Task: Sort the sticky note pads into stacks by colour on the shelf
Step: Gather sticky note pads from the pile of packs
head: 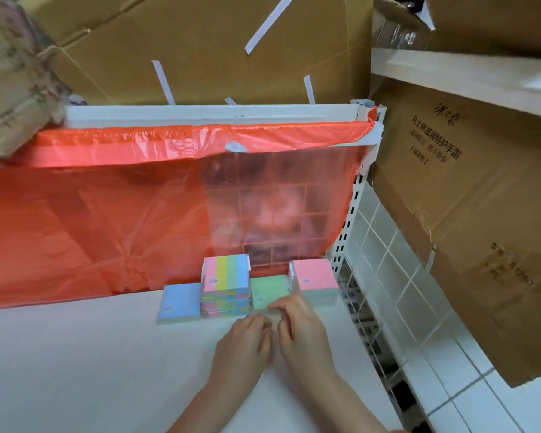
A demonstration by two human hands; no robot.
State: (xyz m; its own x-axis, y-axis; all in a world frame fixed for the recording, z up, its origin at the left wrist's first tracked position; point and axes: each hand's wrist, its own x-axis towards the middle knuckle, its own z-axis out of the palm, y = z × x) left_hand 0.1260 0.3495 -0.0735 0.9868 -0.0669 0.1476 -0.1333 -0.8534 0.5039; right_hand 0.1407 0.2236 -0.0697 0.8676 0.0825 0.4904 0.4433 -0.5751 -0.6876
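Observation:
On the white shelf (91, 354), against the orange plastic sheet, stands a row of pads: a blue pad (180, 303), a tall stack of multi-colour striped pads (227, 284), a green pad (269, 289) and a pink pad (314, 275) lying on top of a green stack. My right hand (300, 332) curls its fingers over the green pad's front edge. My left hand (245, 342) lies right beside it with curled fingers, fingertips near the same edge. Blur hides whether the left hand holds anything.
An orange plastic sheet (107, 214) hangs behind the pads over a wire grid. Cardboard boxes (450, 198) crowd the right side and the top. The shelf's right edge drops to a tiled floor (450, 370).

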